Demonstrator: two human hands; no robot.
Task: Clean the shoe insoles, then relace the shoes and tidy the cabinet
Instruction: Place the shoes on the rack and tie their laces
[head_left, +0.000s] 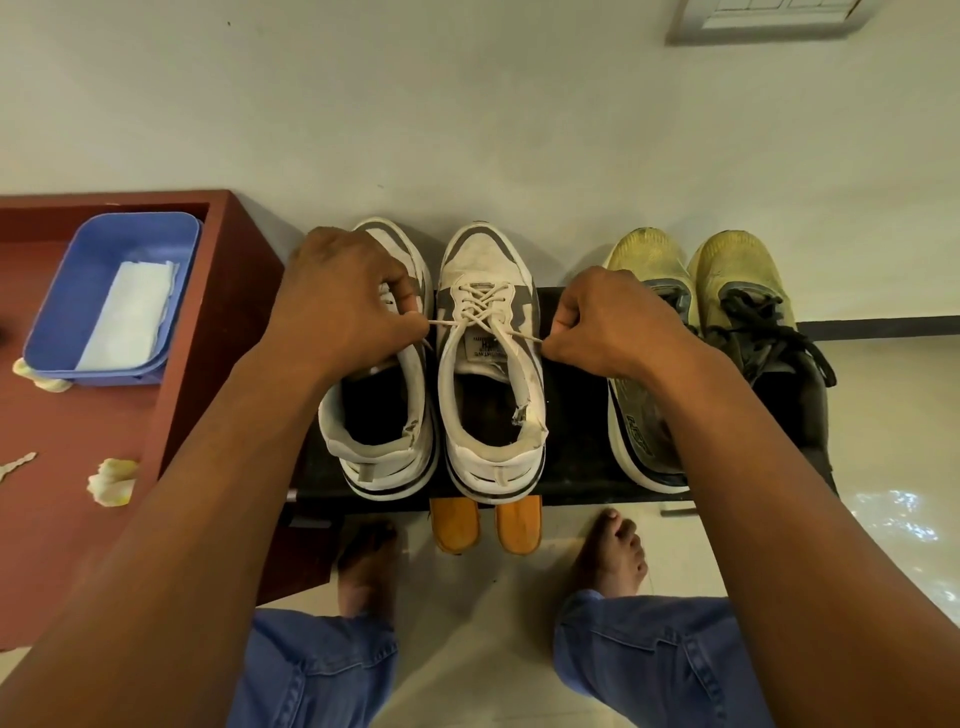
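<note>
Head view showed the left hand (343, 301) and right hand (608, 327) each pinching a thin, limp lace (483, 317) end, pulling outward over the white shoe (491, 395), best gripped near its tips.

The white shoe's tongue label (485, 347) and yellow shoe's sole lettering (640, 427) are too blurred to read.

— What colours are the laced leather sneakers (488, 358)?
— White with grey panels, striped soles, cream laces (480, 306). Right of them, mesh running shoes (691, 332): yellow, black-laced.
— And left?
— A blue plastic tray (62, 312) holding white folded tissue (130, 317), on a reddish-brown wooden cabinet (218, 322). Near: orange sandals (485, 525).
</note>
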